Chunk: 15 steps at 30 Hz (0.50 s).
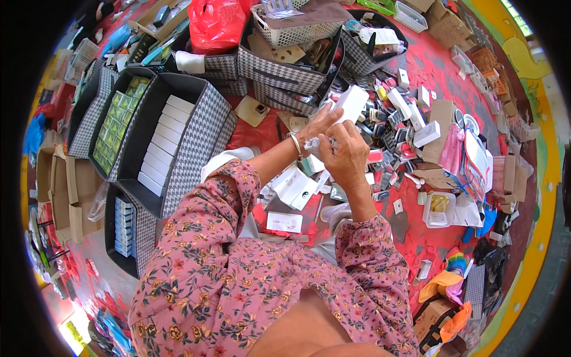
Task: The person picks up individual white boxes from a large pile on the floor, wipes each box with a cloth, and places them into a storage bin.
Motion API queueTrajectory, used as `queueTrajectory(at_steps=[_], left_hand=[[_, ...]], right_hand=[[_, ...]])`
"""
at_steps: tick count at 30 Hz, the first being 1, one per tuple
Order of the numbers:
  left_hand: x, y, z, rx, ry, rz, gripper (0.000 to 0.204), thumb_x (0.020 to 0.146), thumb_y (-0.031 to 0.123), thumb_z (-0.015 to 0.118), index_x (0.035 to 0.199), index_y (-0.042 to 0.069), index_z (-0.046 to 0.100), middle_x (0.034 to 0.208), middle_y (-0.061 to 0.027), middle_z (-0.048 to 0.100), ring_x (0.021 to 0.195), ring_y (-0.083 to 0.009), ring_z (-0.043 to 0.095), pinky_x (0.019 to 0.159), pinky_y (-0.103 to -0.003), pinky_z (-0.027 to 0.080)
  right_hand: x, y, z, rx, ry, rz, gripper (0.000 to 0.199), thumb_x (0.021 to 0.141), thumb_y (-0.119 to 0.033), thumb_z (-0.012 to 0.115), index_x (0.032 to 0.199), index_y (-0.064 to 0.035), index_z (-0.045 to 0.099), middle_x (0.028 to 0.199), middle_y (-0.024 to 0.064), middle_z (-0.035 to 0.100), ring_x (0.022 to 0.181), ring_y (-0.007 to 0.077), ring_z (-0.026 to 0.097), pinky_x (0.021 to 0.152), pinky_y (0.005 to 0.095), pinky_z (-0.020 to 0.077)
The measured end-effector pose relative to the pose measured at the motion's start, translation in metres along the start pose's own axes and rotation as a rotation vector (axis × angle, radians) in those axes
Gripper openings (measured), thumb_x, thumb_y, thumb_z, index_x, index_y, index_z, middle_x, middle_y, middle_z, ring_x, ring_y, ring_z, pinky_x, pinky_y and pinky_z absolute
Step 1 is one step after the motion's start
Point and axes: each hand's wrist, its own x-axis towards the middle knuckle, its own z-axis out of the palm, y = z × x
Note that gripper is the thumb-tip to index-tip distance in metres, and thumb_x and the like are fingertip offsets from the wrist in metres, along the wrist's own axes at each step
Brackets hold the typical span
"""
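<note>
A small white box (353,105) is held up in front of me, gripped at its lower left by my left hand (317,126), which wears a bangle at the wrist. My right hand (347,149) is closed around a crumpled piece of clear plastic film (313,144), just below the box. The two hands are close together. Beneath them lie an opened white box (294,187) and a flat white box (284,222) with print on it. Just beyond the hands spreads a heap of small black and coloured packs (395,131) mixed with white boxes.
On my left, a black-lined houndstooth bin (205,134) holds a row of white boxes (165,146); another has green packs (119,125), a third blue ones (124,226). Ahead stand fuller bins, a white basket (279,30) and a red bag (215,27). A white tub (440,208) sits at right.
</note>
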Motion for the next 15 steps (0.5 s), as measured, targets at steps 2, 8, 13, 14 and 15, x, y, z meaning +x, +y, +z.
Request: queueTrajectory(at_steps=[2,8,13,14,15], left_hand=[[-0.011,0.011,0.007,0.221,0.021,0.065,0.093,0.069,0.057,0.059,0.132,-0.001,0.021,0.121,-0.0169,0.039,0.110,-0.0201,0.041,0.089,-0.028,0.037],[0.010,0.005,-0.005,-0.010,0.019,-0.002,0.066,0.072,0.038,0.060,0.122,0.001,0.036,0.110,-0.0183,0.047,0.093,-0.0244,0.055,0.081,-0.031,0.046],[-0.001,0.035,-0.007,-0.688,-0.169,-0.124,0.079,0.073,0.054,0.050,0.125,-0.002,0.030,0.098,-0.0222,0.051,0.086,-0.0297,0.057,0.078,-0.039,0.048],[-0.002,0.034,-0.007,-0.737,-0.219,-0.107,0.076,0.074,0.051,0.048,0.127,-0.001,0.029,0.105,-0.0232,0.050,0.091,-0.0315,0.056,0.082,-0.041,0.046],[-0.003,0.034,-0.007,-0.781,-0.267,-0.086,0.074,0.075,0.048,0.046,0.128,-0.001,0.029,0.112,-0.0242,0.048,0.097,-0.0333,0.055,0.086,-0.043,0.044]], right_hand=[[-0.003,-0.003,-0.004,0.017,-0.010,-0.053,0.014,0.069,-0.013,0.063,0.070,-0.0048,0.051,0.069,0.0093,0.050,0.059,0.0272,0.052,0.052,0.0362,0.0401],[-0.017,0.019,-0.029,0.399,-0.350,0.135,0.017,0.068,-0.016,0.065,0.065,-0.0023,0.055,0.066,0.0105,0.057,0.060,0.0212,0.058,0.056,0.0293,0.0445],[-0.011,0.060,-0.040,0.918,0.103,0.906,0.022,0.078,-0.021,0.064,0.074,0.0006,0.059,0.067,0.0031,0.057,0.054,0.0101,0.052,0.049,0.0231,0.0427],[-0.012,0.062,-0.037,0.913,0.073,0.965,0.025,0.079,-0.023,0.063,0.079,0.0010,0.059,0.069,0.0040,0.057,0.055,0.0100,0.052,0.049,0.0228,0.0426],[-0.010,0.061,-0.031,0.933,-0.005,0.982,0.029,0.080,-0.027,0.061,0.087,0.0009,0.061,0.072,0.0042,0.057,0.060,0.0101,0.053,0.054,0.0237,0.0437]])
